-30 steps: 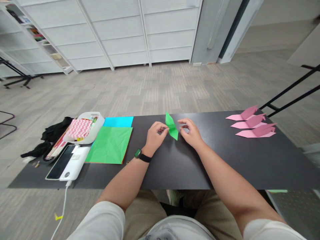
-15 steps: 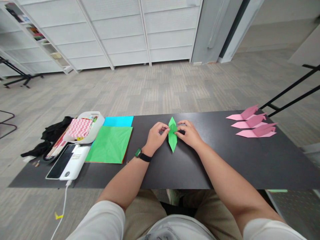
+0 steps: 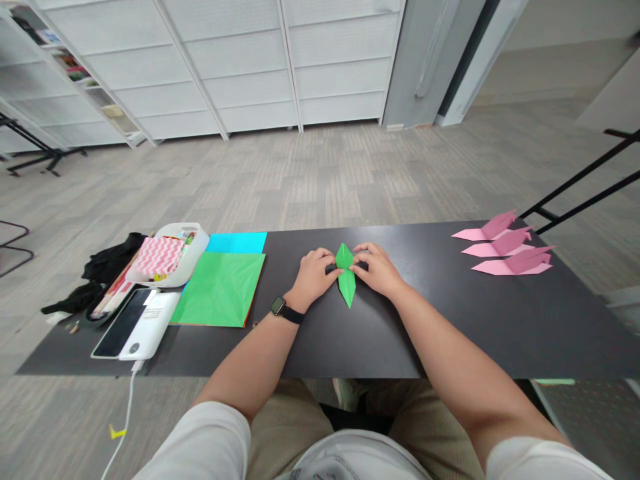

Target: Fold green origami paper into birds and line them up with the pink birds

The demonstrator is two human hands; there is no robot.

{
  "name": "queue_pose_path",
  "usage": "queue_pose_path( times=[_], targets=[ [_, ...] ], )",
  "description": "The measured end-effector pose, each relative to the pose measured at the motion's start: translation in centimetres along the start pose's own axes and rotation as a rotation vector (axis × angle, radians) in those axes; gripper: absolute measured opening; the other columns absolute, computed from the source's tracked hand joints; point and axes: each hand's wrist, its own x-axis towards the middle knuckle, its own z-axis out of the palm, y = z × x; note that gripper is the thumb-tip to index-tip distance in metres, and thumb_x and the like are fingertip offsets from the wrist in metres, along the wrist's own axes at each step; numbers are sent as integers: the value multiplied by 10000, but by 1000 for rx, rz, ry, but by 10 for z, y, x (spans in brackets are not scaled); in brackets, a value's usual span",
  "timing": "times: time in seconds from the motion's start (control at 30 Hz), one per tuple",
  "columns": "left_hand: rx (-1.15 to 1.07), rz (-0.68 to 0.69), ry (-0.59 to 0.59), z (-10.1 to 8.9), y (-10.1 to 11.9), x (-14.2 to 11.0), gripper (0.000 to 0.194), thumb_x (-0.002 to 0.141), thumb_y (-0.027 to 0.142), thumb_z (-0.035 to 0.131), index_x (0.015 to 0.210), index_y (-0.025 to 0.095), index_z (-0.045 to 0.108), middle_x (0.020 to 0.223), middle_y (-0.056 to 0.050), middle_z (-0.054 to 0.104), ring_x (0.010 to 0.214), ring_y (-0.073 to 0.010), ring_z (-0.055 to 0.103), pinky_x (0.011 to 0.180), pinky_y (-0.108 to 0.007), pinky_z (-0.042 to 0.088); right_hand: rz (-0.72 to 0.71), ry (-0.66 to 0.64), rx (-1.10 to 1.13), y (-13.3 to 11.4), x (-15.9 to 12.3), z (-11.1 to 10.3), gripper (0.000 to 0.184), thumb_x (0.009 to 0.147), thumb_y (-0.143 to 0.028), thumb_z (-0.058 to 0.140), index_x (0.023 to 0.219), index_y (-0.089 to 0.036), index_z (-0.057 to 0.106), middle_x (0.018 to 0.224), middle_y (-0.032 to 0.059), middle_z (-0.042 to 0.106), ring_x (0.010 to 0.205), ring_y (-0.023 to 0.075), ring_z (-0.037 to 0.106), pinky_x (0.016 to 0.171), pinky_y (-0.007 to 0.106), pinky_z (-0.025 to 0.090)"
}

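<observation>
A green folded paper [image 3: 347, 283], long and pointed at both ends, lies at the middle of the dark table, one tip toward me. My left hand [image 3: 314, 275] grips its left side, thumb and fingers bent around the narrow waist. From the other side, my right hand [image 3: 378, 269] pinches the right edge, its thumb close to the left one. Part of the paper's middle is covered by the thumbs and fingertips. At the far right of the table sit three pink folded paper birds [image 3: 513, 265] in a row.
To the left, green paper sheets [image 3: 220, 290] lie stacked, with a blue sheet [image 3: 239, 242] behind. Beside them stand a white basket [image 3: 200, 257], a phone [image 3: 120, 327] and a white power bank [image 3: 150, 327] with a cable. A black cloth [image 3: 113, 260] lies at the table's left end.
The green folded paper has turned from slanted and lifted to nearly straight and lower, its near tip closer to me. My right hand has moved in from beside it to grip its right edge.
</observation>
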Motion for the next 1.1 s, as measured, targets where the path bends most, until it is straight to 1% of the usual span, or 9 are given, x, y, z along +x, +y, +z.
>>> queue_pose_path(
  times=[0.13, 0.27, 0.37, 0.57, 0.67, 0.83, 0.9, 1.0, 1.1],
  targets=[
    [44, -14, -41, -1, -1, -1, 107, 926, 346, 801, 991, 263, 778, 1199, -31, 718, 1122, -257, 626, 1022, -458, 477, 27, -24, -76, 1, -2, 1, 32, 885, -269, 781, 867, -272, 755, 1285, 78, 654, 1262, 319, 583, 1108, 562, 461],
    [26, -8, -36, -2, 3, -1, 78, 928, 283, 760, 1002, 271, 779, 1188, -20, 723, 1124, -244, 632, 1043, -452, 465, 30, -46, -142, 2, -3, 1, 45, 858, -269, 808, 858, -269, 763, 1290, 77, 656, 1269, 337, 569, 1122, 579, 439],
    [16, -6, -34, -1, 4, -1, 81, 933, 286, 743, 1005, 273, 777, 1192, -22, 723, 1118, -239, 634, 1055, -449, 459, 16, -51, -155, 3, -3, 1, 36, 860, -271, 801, 876, -271, 768, 1298, 79, 655, 1263, 341, 563, 1140, 598, 417],
    [16, -4, -45, 2, 2, 1, 57, 904, 288, 805, 917, 256, 760, 1152, -33, 741, 1107, -271, 630, 1030, -488, 465, -7, -32, -143, 3, -4, 0, 69, 841, -269, 819, 878, -286, 762, 1281, 76, 654, 1262, 359, 552, 1191, 734, 326],
    [-32, 8, -11, 2, 2, 2, 60, 899, 274, 812, 913, 258, 755, 1138, -29, 750, 1081, -260, 649, 1028, -476, 473, -24, -23, -143, 4, -3, 0, 68, 841, -269, 820, 856, -291, 757, 1267, 69, 656, 1248, 352, 557, 1200, 763, 306],
    [-187, 51, 81, -1, 1, 4, 33, 955, 278, 755, 980, 257, 752, 1099, -21, 784, 1061, -230, 697, 1027, -424, 505, -18, -26, -90, -1, -3, -3, 57, 862, -294, 796, 836, -276, 748, 1269, 76, 657, 1252, 341, 572, 1212, 747, 315],
    [-202, 38, 104, -1, 0, 5, 27, 958, 274, 751, 980, 262, 760, 1054, -15, 800, 1034, -234, 712, 1021, -424, 516, -17, -24, -81, -5, -3, -6, 57, 878, -324, 784, 900, -282, 753, 1273, 79, 661, 1271, 344, 576, 1229, 753, 283],
    [-192, -1, 164, -3, -1, 5, 27, 953, 266, 755, 977, 260, 767, 1038, -19, 811, 1020, -241, 722, 1028, -433, 522, -28, 16, -68, -14, -2, -14, 186, 926, -344, 724, 1108, -306, 739, 1267, 76, 679, 1278, 338, 592, 1252, 744, 247],
    [-204, -28, 200, -5, 0, 4, 40, 970, 263, 734, 985, 252, 770, 1060, -25, 814, 1037, -236, 724, 1039, -432, 528, -45, 115, 13, -19, 0, -22, 273, 991, -271, 580, 1239, -298, 693, 1247, 86, 704, 1242, 305, 627, 1200, 620, 404]
  ],
)
